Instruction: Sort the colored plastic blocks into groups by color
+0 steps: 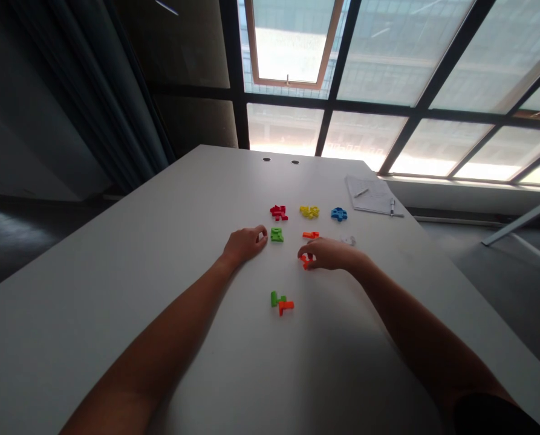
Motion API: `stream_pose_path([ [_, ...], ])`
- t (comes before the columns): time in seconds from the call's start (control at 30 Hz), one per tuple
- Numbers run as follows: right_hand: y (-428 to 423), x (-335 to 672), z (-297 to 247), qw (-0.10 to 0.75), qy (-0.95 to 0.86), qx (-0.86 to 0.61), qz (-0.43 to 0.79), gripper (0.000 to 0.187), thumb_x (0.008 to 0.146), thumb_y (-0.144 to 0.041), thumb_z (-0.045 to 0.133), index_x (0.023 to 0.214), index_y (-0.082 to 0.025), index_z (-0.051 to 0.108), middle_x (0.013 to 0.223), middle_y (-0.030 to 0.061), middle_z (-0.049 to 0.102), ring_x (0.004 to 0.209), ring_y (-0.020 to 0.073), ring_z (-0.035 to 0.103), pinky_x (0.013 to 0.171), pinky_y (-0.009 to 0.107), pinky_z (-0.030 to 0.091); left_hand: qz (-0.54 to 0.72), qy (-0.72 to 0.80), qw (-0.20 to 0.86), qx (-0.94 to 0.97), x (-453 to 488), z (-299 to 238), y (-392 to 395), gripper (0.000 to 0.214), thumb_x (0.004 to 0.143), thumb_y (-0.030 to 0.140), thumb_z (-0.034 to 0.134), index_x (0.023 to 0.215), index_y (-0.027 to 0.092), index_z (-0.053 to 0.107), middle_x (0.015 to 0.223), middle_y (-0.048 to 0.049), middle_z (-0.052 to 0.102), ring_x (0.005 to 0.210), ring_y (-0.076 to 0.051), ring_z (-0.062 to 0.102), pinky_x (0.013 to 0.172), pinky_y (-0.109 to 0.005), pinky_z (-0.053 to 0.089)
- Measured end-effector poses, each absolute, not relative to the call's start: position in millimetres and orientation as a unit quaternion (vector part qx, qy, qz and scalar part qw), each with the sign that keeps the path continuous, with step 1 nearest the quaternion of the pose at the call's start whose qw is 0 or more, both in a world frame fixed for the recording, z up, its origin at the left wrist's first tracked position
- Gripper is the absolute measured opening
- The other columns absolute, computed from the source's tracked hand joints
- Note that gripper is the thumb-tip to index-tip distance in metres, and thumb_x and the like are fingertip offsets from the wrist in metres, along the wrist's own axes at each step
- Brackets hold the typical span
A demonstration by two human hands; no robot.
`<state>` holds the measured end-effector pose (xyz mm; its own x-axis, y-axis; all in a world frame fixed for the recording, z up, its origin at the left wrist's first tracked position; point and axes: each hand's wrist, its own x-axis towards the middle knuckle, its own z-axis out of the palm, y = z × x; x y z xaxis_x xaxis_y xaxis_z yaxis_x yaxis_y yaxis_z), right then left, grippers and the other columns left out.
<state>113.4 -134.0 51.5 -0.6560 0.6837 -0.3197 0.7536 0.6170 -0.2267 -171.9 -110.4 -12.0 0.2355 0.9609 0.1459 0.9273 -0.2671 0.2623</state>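
My right hand point(326, 253) reaches down over the table with thumb and fingers closed around a small orange plastic building piece point(305, 263), part of it hidden by the fingers. Just beyond that hand lies another orange piece point(311, 235). My left hand point(247, 243) rests on the tabletop, fingers loosely curled with a gap at the thumb and nothing visible in them. Right beside its fingertips is a group of green pieces point(277, 235). Nearer to me, a green piece point(275, 298) and an orange piece point(286, 306) lie together, apart from both hands.
On the white table point(170, 254), red pieces point(279, 212), yellow pieces point(309, 211) and blue pieces point(339, 214) form a back row. White pieces point(349, 240) lie beyond my right wrist. Paper point(372, 194) with pens sits at the far right edge. Windows stand behind.
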Motion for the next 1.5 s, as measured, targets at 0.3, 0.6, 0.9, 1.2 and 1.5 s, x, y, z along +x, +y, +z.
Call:
stream_pose_path([
  [0.3,-124.2,125.6,49.5,0.011,0.878,0.474,-0.065,0.035,0.096,-0.022,0.07,0.131,-0.022,0.069,0.131,0.0117,0.07,0.098,0.0242,0.07,0.073,0.029,0.047,0.141,0.599,0.061,0.786,-172.0,-11.5,-110.8,0.026,0.099,0.046,0.054,0.11,0.03,0.072,0.085,-0.0015,0.077,0.079,-0.023,0.071,0.071,-0.029,0.046],
  [0.6,-116.4,127.2,37.9,0.043,0.882,0.463,-0.081,0.031,0.092,-0.03,0.078,0.122,-0.024,0.071,0.125,0.0094,0.073,0.099,0.0251,0.07,0.069,0.029,0.043,0.139,0.6,0.056,0.786,-172.0,-12.4,-110.1,0.027,0.099,0.046,0.054,0.11,0.03,0.072,0.086,-0.0014,0.077,0.08,-0.023,0.072,0.068,-0.029,0.045],
  [0.9,-115.8,126.6,39.6,0.032,0.858,0.512,-0.036,0.028,0.093,-0.04,0.079,0.109,-0.021,0.067,0.109,0.0088,0.076,0.09,0.0241,0.069,0.063,0.029,0.035,0.139,0.602,0.06,0.784,-171.4,-10.7,-110.9,0.027,0.099,0.046,0.054,0.111,0.03,0.073,0.086,-0.0014,0.077,0.079,-0.023,0.071,0.07,-0.029,0.047],
  [1.2,-110.4,134.9,39.8,0.022,0.875,0.482,-0.046,0.03,0.089,-0.038,0.083,0.112,-0.023,0.071,0.115,0.007,0.076,0.091,0.0224,0.069,0.063,0.028,0.034,0.141,0.6,0.061,0.785,-171.8,-12.9,-109.8,0.026,0.099,0.045,0.055,0.11,0.03,0.072,0.085,-0.0011,0.077,0.079,-0.023,0.071,0.07,-0.029,0.046],
  [1.5,-112.1,132.2,39.0,0.035,0.869,0.492,-0.03,0.023,0.097,-0.032,0.07,0.117,-0.021,0.069,0.116,0.0105,0.077,0.095,0.0243,0.07,0.064,0.027,0.035,0.145,0.596,0.055,0.788,-171.7,-14.3,-109.3,0.025,0.098,0.046,0.055,0.109,0.03,0.072,0.086,-0.0015,0.077,0.079,-0.022,0.071,0.07,-0.029,0.046],
])
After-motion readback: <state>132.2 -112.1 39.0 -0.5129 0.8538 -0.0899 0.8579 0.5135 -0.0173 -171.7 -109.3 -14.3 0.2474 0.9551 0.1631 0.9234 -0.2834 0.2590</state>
